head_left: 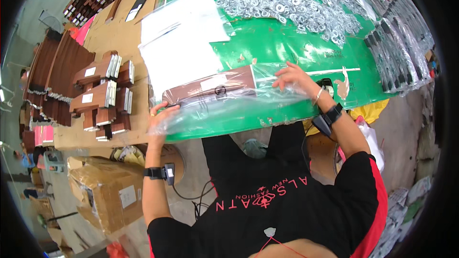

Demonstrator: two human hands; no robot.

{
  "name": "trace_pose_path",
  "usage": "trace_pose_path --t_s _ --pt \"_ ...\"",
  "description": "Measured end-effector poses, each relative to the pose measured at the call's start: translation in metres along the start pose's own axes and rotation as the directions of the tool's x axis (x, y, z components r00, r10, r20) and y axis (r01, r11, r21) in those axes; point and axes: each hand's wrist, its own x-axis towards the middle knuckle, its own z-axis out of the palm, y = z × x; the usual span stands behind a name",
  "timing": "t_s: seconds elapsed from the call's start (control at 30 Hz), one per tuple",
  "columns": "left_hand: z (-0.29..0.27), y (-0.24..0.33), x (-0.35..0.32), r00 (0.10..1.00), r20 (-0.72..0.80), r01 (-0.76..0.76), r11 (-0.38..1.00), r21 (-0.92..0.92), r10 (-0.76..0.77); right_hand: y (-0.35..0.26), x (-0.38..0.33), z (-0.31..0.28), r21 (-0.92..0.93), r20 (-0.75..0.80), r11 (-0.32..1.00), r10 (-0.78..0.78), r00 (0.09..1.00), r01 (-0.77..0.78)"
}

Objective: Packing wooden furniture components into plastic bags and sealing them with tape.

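Observation:
A dark brown flat piece (234,79) with a white label lies inside a clear plastic bag (205,110) near the table's front edge. At the bag's left end is my left hand (161,115), its fingers closed on the plastic beside the brown piece's end. My right hand (295,80) rests over the loose, empty-looking right part of the bag, with fingers apart. Beyond the brown piece lie white sheets (177,52), possibly a stack of flat bags. A dark band is strapped on each of my wrists.
Stacked brown pieces (103,83) stand on cardboard at the left. A heap of small bagged round metal parts (287,5) covers the far side of the green tabletop (239,50). Plastic-wrapped dark parts (397,52) lie at the right. A cardboard box (107,191) sits on the floor.

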Motion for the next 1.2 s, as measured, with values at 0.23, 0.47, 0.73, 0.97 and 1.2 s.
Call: trace_pose_path --t_s 0.23,0.47,0.73,0.97,1.2 --pt "-0.020 0.049 -0.011 0.980 0.135 -0.193 0.847 0.496 0.145 -0.036 -0.014 0.012 -0.606 0.165 0.776 -0.090 0.982 0.174" --pt "-0.078 0.052 -0.022 0.985 0.093 0.121 0.963 0.241 -0.147 -0.078 -0.054 -0.021 -0.385 0.321 0.923 0.117 0.940 0.016" --pt "0.059 0.195 0.062 0.935 0.145 -0.334 0.942 0.044 0.324 0.052 -0.011 -0.181 -0.463 -0.452 0.743 0.271 0.850 -0.483" --pt "0.152 0.246 0.080 0.893 0.261 -0.378 0.926 -0.010 0.367 0.087 0.065 -0.181 -0.218 -0.715 0.320 0.590 0.374 -0.922" --pt "0.155 0.257 0.113 0.887 0.252 -0.411 0.911 0.046 0.387 0.128 0.031 -0.214 -0.156 -0.712 0.616 0.472 0.520 -0.772"
